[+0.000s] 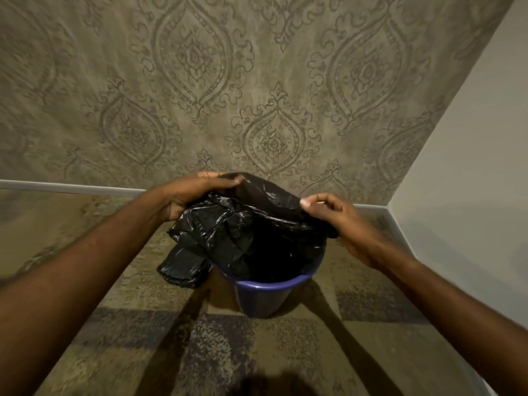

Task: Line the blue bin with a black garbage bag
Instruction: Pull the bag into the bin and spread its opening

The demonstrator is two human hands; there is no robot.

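Observation:
A blue bin [261,295] stands on the carpet in front of me, near the wall. A black garbage bag [237,224] hangs into its mouth, crumpled, with its open top held above the rim. My left hand [194,192] grips the bag's edge at the far left. My right hand [337,218] pinches the edge on the right between thumb and fingers. Part of the bag spills over the bin's left side and hides that part of the rim. The near rim of the bin is bare.
A patterned wall [257,95] rises just behind the bin, with a pale baseboard [71,188] along its foot. A plain white wall [471,181] closes the corner on the right. Patterned carpet [171,338] covers the floor around the bin.

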